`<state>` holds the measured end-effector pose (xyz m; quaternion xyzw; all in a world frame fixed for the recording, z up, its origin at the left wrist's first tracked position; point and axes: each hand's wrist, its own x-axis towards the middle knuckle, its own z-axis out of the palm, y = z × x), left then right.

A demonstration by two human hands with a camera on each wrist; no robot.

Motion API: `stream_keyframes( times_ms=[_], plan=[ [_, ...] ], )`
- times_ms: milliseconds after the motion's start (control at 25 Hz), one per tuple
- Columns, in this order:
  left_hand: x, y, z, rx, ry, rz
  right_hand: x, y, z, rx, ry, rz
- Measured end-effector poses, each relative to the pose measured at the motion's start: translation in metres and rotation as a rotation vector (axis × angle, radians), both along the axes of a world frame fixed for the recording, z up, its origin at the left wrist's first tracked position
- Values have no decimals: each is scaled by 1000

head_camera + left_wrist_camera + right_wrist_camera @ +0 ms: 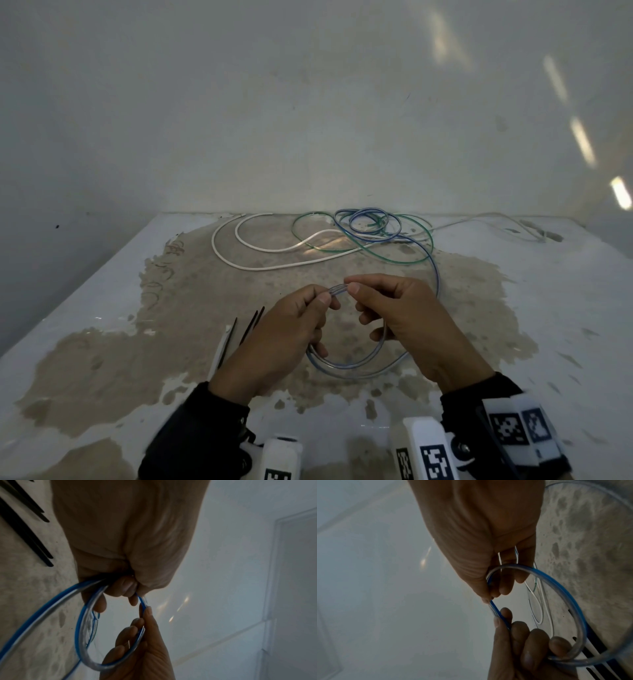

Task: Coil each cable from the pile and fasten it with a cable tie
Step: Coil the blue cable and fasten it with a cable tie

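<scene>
On a worn table (102,308), the cable pile (342,236) lies beyond our hands. Our left hand (274,342) and right hand (407,322) both pinch the blue cable (346,365), coiling loops. Next, we judge, gather remaining slack, then reach left of the coil for the cable ties (251,323).

White tabletop (102,284) showing a worn brown patch across its middle, white cable (239,263), green cable (404,262) and blue cable (363,219) lying tangled at far side, black cable ties (251,322) lying near left
</scene>
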<state>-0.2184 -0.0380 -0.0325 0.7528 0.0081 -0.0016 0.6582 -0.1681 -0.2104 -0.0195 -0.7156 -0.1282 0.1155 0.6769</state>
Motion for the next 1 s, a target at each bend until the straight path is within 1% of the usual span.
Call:
stream_keyframes(
  times_ms=[80, 200, 280, 440, 520, 600, 680, 720, 760, 800, 840, 880, 920, 960, 1000],
  plan=[
    [1, 0, 1, 49, -3, -8, 0, -2, 2, -17, 4, 10],
    [2, 3, 2, 170, -35, -1, 0, -1, 7, -52, 12, 39],
    [3, 2, 4, 191, -39, 13, -1, 0, 8, -70, -22, 46],
    [3, -2, 11, -58, 37, -12, -4, 0, 9, -24, -94, -20],
    [1, -3, 13, -195, 49, -19, -5, 2, 7, -7, -92, -15],
    [3, -4, 16, -403, 9, 43, -5, 3, 5, 9, -85, -4],
    [8, -2, 20, -658, -72, 158, -6, -3, 4, -43, -94, -40],
    [11, -1, 23, -741, -129, 204, -9, -7, 5, -97, -55, -31],
    [14, 0, 26, -795, -179, 232, -12, -12, 3, -157, 15, 48],
    [15, 0, 28, -836, -220, 244, -17, -12, 4, -209, 126, 166],
    [17, 0, 29, -872, -239, 241, -22, -9, -1, -206, 222, 266],
    [17, -2, 29, -906, -243, 228, -26, -4, -4, -133, 307, 289],
    [18, -6, 28, -924, -237, 217, -26, 1, -8, 18, 368, 229],
    [18, -9, 27, -922, -232, 214, -24, 6, -9, 208, 427, 123],
    [19, -13, 26, -903, -222, 222, -20, 9, -10, 383, 447, 14]
  ],
)
